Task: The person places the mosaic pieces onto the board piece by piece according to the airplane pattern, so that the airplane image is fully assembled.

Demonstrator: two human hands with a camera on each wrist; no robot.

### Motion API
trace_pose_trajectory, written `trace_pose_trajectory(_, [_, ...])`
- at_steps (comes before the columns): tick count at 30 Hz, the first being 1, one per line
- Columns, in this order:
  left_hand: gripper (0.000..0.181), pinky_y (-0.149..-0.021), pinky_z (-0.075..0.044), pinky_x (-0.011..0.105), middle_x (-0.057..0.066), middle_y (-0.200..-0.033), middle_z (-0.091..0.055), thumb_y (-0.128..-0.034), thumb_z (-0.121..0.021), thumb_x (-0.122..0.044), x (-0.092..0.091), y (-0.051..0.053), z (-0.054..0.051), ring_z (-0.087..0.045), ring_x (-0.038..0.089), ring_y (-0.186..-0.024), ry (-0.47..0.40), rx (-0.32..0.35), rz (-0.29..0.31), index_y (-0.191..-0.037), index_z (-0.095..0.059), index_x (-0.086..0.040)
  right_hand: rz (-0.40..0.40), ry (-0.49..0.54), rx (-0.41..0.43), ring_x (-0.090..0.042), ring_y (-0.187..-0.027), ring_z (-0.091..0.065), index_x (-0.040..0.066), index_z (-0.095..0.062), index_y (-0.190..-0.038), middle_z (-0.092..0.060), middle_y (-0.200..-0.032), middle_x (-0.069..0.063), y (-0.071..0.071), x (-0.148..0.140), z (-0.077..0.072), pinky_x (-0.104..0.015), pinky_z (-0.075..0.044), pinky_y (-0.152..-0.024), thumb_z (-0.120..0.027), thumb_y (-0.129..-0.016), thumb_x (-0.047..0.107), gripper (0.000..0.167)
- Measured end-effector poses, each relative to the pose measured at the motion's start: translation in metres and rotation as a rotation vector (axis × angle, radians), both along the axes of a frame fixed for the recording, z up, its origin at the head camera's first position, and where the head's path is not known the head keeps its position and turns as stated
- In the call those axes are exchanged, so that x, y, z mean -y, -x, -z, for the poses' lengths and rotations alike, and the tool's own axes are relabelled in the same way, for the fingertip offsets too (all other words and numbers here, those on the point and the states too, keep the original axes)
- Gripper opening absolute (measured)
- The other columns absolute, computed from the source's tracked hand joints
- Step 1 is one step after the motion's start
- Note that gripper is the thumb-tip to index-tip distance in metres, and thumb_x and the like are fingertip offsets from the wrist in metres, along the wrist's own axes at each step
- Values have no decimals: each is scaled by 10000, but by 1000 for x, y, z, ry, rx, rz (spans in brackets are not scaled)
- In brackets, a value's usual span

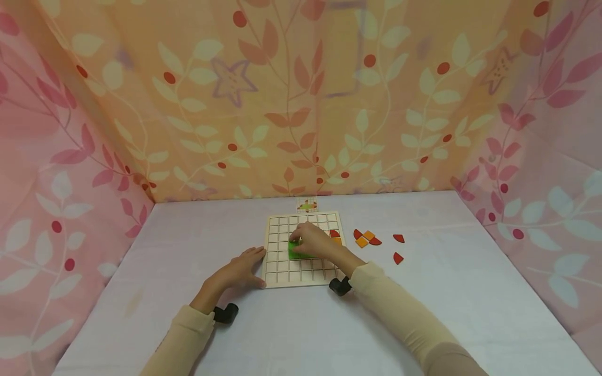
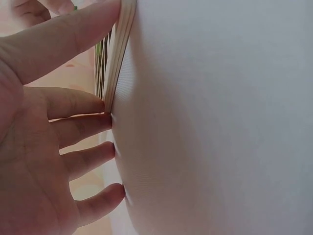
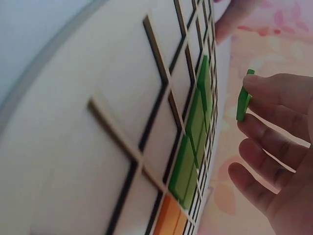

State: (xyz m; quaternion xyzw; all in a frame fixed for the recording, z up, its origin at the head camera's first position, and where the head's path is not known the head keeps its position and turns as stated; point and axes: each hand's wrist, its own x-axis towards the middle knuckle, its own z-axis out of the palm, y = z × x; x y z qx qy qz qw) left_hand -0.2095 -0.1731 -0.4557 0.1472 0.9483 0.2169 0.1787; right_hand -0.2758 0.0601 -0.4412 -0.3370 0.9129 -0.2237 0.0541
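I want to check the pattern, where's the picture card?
In the head view, the picture card lies just right of centre, between the grid board and the patterned curtain.

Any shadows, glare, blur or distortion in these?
Head: soft light, no strong glare; pattern card too small for fine detail. Left wrist: broad soft shadow on the white cloth, right grip blurred at top left. Right wrist: grid board bows along its near edge, backdrop looks out of focus.

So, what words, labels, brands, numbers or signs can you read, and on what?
None can be read.
Pattern card: small coloured shapes on a grid; any lettering is too small to read.
Grid board: lines, no text visible.
Backdrop cloth: leaves and star outlines, no legible letters.
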Motion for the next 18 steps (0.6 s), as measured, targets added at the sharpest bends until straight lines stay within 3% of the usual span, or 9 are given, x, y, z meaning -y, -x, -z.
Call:
trace_pose_trajectory(13, [904,-1139,-221,647,170,-1590,-291,-772,-813,-252,1,0,0,-205,399,-1485,-2,-14,14,-1497,-337,3,-42,-124,-43,-136,-874,-534,108,-753,-1044,-667,-957,-8,-6,23,1,-256,-460,-761,-758,-843,214,227])
trace_pose_trajectory(18, [904,-1143,-213,647,166,-1595,-283,-776,-811,-251,1,0,1,-197,394,-1489,-1,-2,3,-1500,-332,0,-28,-173,-15,-126,-912,-520,128,-753,-1065,-648,-985,8,-9,31,3,-250,-460,-776,-739,-858,219,226])
